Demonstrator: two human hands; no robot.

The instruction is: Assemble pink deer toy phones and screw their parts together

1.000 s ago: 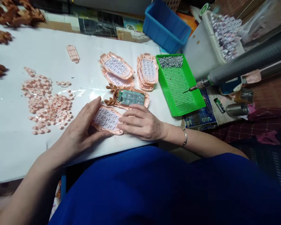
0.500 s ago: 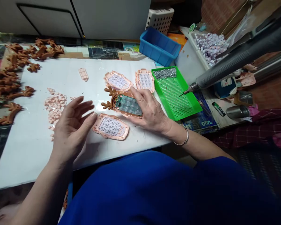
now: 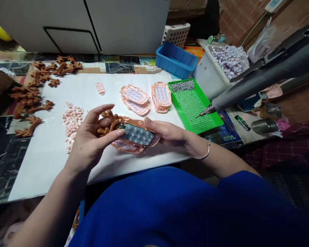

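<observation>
A toy phone housing (image 3: 137, 121) with brown antlers (image 3: 106, 120) is held a little above the table, between my two hands. On its inner side lies a green circuit board with a translucent grey keypad (image 3: 139, 134), tilted against the housing. My left hand (image 3: 91, 135) grips the antler end, its thumb on the board's near corner. My right hand (image 3: 168, 133) closes around the other end, thumb on top. Partly hidden beneath is a pink shell with a keypad (image 3: 126, 145) on the white table sheet (image 3: 54, 175).
Pink shells (image 3: 135, 97) and a shell stack (image 3: 161, 96) lie behind. Small pink parts (image 3: 72, 120) and brown antler pieces (image 3: 25, 99) spread to the left. At the right, an electric screwdriver (image 3: 234, 91) hangs over a green tray (image 3: 193, 106) of screws. A blue bin (image 3: 176, 61) stands behind.
My left hand, formerly apart with fingers spread, has moved in and taken hold of the antler end. The housing has moved nearer to me, and the board now sits tilted in it.
</observation>
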